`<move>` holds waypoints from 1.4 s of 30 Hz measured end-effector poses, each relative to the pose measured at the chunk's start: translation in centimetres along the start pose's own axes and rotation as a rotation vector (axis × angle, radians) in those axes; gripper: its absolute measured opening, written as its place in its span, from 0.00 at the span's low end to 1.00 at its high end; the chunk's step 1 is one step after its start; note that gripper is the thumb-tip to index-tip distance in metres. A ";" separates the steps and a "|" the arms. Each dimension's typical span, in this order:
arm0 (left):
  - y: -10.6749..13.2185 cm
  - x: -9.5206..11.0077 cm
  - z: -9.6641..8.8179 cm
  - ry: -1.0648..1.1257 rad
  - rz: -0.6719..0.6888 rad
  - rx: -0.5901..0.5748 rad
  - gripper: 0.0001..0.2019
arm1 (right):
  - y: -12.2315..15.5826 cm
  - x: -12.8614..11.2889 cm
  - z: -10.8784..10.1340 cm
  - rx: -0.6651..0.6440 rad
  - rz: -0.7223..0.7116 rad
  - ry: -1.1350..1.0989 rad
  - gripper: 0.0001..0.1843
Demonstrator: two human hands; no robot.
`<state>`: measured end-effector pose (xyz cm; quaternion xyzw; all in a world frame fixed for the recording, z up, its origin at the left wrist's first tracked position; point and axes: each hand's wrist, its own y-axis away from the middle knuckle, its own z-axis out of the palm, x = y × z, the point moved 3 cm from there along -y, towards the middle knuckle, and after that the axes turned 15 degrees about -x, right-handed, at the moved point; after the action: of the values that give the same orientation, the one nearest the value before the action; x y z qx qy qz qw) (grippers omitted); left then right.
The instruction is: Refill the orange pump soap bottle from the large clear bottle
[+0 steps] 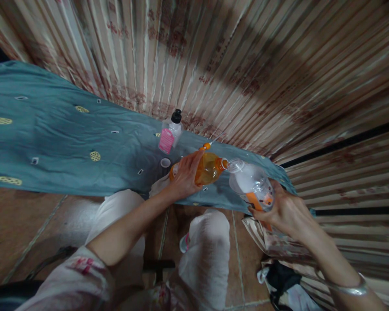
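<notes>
My left hand is wrapped round a bottle of orange liquid, which lies nearly on its side with its neck pointing right. Its mouth meets or almost meets the mouth of a clear plastic bottle; I cannot tell whether they touch. That clear bottle, with an orange patch on its label, leans left in the grip of my right hand. Just beyond my left fingers lies an orange pump top with a thin pale tube. A small white cap sits left of my left hand.
A clear bottle with a pink label and black top stands at the back of the teal cloth-covered surface. Pleated curtains hang behind it and to the right. Dark bars cross the right side. Cloth items lie on the tiled floor.
</notes>
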<state>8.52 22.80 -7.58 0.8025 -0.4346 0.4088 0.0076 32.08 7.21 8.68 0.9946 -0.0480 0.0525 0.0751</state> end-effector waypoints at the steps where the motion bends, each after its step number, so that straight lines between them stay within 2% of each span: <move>1: 0.0 0.0 0.0 -0.002 -0.003 -0.003 0.61 | 0.0 0.0 0.0 0.000 0.000 0.002 0.32; 7: 0.0 -0.1 0.0 0.000 -0.033 -0.014 0.60 | 0.0 -0.1 -0.1 -0.016 -0.012 -0.009 0.31; 18: 0.0 0.1 0.0 -0.023 -0.007 0.005 0.60 | -0.1 -0.2 -0.2 -0.013 -0.012 -0.010 0.29; 30: -0.1 -0.1 0.1 -0.003 -0.013 -0.004 0.60 | 0.1 -0.1 -0.2 -0.026 0.012 0.009 0.33; 42: -0.1 0.3 -0.2 -0.007 -0.023 0.001 0.60 | 0.0 -0.3 -0.4 -0.036 0.031 0.006 0.33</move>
<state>8.54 22.71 -7.28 0.8089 -0.4253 0.4058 0.0103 31.71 7.27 9.03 0.9921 -0.0644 0.0558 0.0925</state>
